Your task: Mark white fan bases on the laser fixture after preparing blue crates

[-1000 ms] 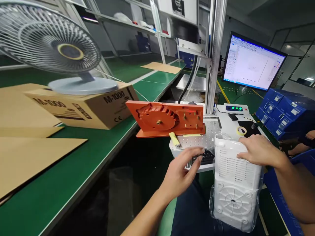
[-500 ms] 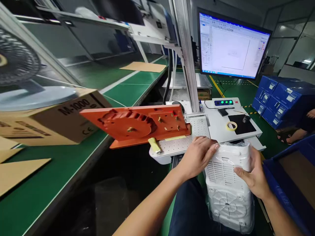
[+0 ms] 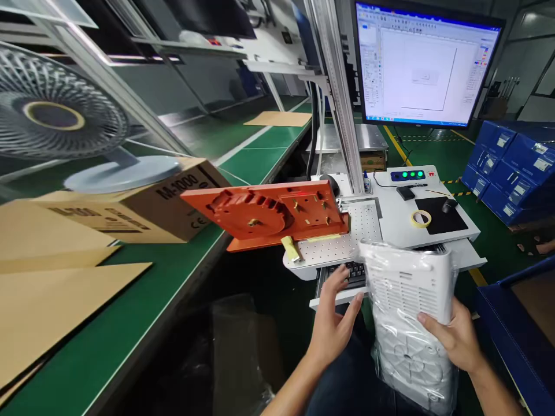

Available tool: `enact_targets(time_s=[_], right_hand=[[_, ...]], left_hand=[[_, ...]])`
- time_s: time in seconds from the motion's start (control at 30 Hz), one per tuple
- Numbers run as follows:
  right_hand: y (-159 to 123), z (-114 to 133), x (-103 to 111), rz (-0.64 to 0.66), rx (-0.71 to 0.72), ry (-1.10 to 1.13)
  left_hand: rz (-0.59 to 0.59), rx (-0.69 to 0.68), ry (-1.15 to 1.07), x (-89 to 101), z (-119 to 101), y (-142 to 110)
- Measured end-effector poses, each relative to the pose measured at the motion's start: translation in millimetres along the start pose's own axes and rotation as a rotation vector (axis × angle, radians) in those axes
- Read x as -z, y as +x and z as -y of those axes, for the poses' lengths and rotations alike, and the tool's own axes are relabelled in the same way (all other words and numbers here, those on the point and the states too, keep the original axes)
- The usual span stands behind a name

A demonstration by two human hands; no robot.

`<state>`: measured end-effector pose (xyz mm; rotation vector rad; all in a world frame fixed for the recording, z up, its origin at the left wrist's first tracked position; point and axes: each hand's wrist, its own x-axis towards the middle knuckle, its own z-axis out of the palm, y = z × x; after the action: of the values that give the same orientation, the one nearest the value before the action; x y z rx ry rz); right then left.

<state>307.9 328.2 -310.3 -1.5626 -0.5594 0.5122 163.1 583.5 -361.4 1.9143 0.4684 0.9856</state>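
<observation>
A white vented plastic housing (image 3: pixel 405 289) in a clear plastic bag stands upright over my lap. My right hand (image 3: pixel 455 338) grips its right edge, thumb across the vented face. To the left of it, my left hand (image 3: pixel 333 323) is off the bag, thumb and fingers spread, holding nothing. Behind that hand lies a keyboard (image 3: pixel 356 274) in a pulled-out drawer. An orange fixture (image 3: pixel 264 214) with a round toothed recess and brass pins leans on a perforated metal plate (image 3: pixel 364 225). A piece of yellow tape (image 3: pixel 290 248) hangs at the plate's front left.
A desk fan (image 3: pixel 56 115) stands on a carton (image 3: pixel 160 202) at the left, beside flat cardboard (image 3: pixel 78 300). A tape roll (image 3: pixel 420 218) and mouse (image 3: pixel 449 205) lie on the white bench below a monitor (image 3: pixel 425 69). Blue boxes (image 3: pixel 511 167) are stacked at right.
My left hand has let go of the bagged housing's top edge and moved down and left, fingers spreading. The right hand keeps its hold. The camera view has turned slightly left.
</observation>
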Motion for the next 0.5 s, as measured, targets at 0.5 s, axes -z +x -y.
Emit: enact_targets(time_s=[0.5], right_hand=[[38.4, 89.3, 12.5, -0.63, 0.503, 0.208]], left_hand=[[0.1, 0.711, -0.742, -18.3, 28.9, -65.3]])
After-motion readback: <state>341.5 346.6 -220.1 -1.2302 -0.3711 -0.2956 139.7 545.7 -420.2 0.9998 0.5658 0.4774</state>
